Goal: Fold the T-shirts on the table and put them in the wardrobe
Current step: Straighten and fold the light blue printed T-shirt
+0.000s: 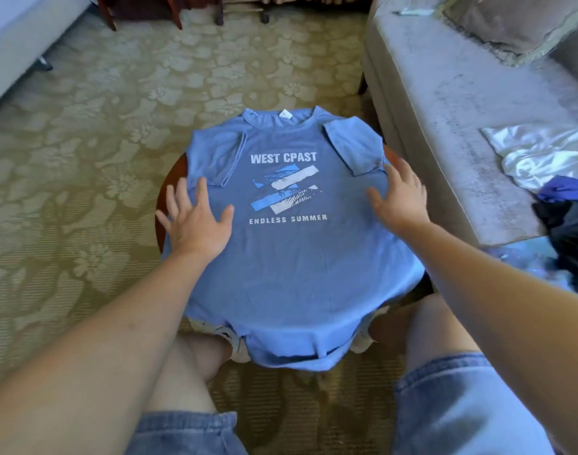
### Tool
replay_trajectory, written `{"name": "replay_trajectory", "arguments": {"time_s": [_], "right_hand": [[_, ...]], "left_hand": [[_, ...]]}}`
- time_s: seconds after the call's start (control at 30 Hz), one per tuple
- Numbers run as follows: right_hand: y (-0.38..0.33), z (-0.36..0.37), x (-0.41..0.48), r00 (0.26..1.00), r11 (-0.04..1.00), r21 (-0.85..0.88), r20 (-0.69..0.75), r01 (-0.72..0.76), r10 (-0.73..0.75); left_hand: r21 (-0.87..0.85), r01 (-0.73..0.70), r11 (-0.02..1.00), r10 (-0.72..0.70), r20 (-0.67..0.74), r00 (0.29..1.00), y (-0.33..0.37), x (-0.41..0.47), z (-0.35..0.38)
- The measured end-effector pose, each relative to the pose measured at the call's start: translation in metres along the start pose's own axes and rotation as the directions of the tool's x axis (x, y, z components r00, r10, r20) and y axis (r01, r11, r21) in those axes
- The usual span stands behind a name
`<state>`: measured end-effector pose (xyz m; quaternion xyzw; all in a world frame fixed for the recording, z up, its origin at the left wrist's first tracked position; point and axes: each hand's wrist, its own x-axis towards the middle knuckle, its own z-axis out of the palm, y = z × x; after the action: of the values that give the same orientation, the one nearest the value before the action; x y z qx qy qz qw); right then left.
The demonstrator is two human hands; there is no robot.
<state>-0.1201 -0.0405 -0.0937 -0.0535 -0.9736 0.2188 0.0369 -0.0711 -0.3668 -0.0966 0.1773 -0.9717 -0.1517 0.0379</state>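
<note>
A blue T-shirt [290,274] with white "WEST CPAST / ENDLESS SUMMER" print lies face up over a small round wooden table [164,188], collar away from me. Both sleeves are folded inward onto the chest. Its hem hangs over the near edge. My left hand [195,218] rests flat on the shirt's left side with fingers spread. My right hand [400,195] lies flat with straight fingers on the shirt's right side, just below the folded right sleeve. Neither hand grips the cloth.
A grey sofa [445,110] stands at the right, with a shiny white cloth [543,152] and a dark blue and black heap of clothes [566,218] on it. Patterned carpet [84,142] surrounds the table. A bed edge [15,37] is at far left. My knees flank the table.
</note>
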Motion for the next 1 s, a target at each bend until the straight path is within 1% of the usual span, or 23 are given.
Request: {"name": "replay_trajectory", "arguments": {"time_s": [0.07, 0.1, 0.17, 0.23, 0.27, 0.3, 0.33, 0.4, 0.47, 0.5, 0.57, 0.67, 0.73, 0.9, 0.97, 1.0], "right_hand": [[0.014, -0.006, -0.03, 0.99, 0.982, 0.127, -0.019, -0.14, 0.143], [0.02, -0.009, -0.043, 0.973, 0.951, 0.208, 0.008, -0.228, 0.231], [0.032, -0.016, -0.066, 0.92, 0.846, 0.362, 0.123, -0.391, 0.372], [0.04, -0.019, -0.084, 0.874, 0.742, 0.462, 0.235, -0.486, 0.426], [0.045, -0.02, -0.091, 0.86, 0.704, 0.495, 0.262, -0.51, 0.439], [0.048, -0.021, -0.096, 0.853, 0.686, 0.508, 0.274, -0.521, 0.444], [0.051, -0.023, -0.1, 0.852, 0.69, 0.501, 0.275, -0.523, 0.446], [0.048, -0.034, -0.104, 0.868, 0.751, 0.435, 0.256, -0.496, 0.425], [0.042, -0.046, -0.101, 0.9, 0.809, 0.395, 0.209, -0.435, 0.382], [0.037, -0.051, -0.096, 0.914, 0.816, 0.414, 0.185, -0.405, 0.36], [0.026, -0.059, -0.083, 0.94, 0.812, 0.474, 0.129, -0.339, 0.317], [0.004, -0.064, -0.052, 0.961, 0.807, 0.528, 0.078, -0.265, 0.265], [-0.011, -0.066, -0.031, 0.969, 0.809, 0.543, 0.038, -0.225, 0.243], [-0.03, -0.064, 0.024, 0.966, 0.8, 0.568, -0.034, -0.191, 0.255], [-0.029, -0.054, 0.039, 0.977, 0.82, 0.545, -0.007, -0.176, 0.214], [-0.026, -0.047, 0.044, 0.98, 0.841, 0.51, 0.015, -0.18, 0.201]], "left_hand": [[-0.066, 0.063, 0.996, -0.065, -0.017, 0.998, -0.013, -0.026, -0.006], [-0.144, 0.117, 0.983, -0.121, -0.013, 0.993, -0.017, -0.039, -0.011], [-0.33, 0.256, 0.909, -0.253, 0.05, 0.966, -0.025, -0.059, -0.02], [-0.473, 0.366, 0.801, -0.33, 0.161, 0.93, -0.033, -0.076, -0.025], [-0.525, 0.383, 0.76, -0.331, 0.196, 0.923, -0.036, -0.083, -0.028], [-0.546, 0.39, 0.741, -0.327, 0.213, 0.921, -0.038, -0.089, -0.032], [-0.532, 0.392, 0.75, -0.328, 0.216, 0.92, -0.039, -0.095, -0.036], [-0.438, 0.406, 0.802, -0.335, 0.233, 0.913, -0.04, -0.101, -0.047], [-0.41, 0.373, 0.833, -0.29, 0.25, 0.924, -0.041, -0.097, -0.059], [-0.442, 0.346, 0.828, -0.254, 0.257, 0.933, -0.04, -0.09, -0.064], [-0.546, 0.302, 0.781, -0.189, 0.255, 0.948, -0.035, -0.072, -0.076], [-0.655, 0.24, 0.717, -0.139, 0.204, 0.969, -0.021, -0.041, -0.087], [-0.714, 0.216, 0.666, -0.14, 0.165, 0.976, -0.011, -0.019, -0.09], [-0.756, 0.215, 0.618, -0.231, 0.087, 0.969, -0.002, 0.044, -0.075], [-0.756, 0.237, 0.61, -0.257, 0.094, 0.962, 0.0, 0.059, -0.063], [-0.736, 0.241, 0.633, -0.243, 0.107, 0.964, 0.001, 0.062, -0.056]]}}
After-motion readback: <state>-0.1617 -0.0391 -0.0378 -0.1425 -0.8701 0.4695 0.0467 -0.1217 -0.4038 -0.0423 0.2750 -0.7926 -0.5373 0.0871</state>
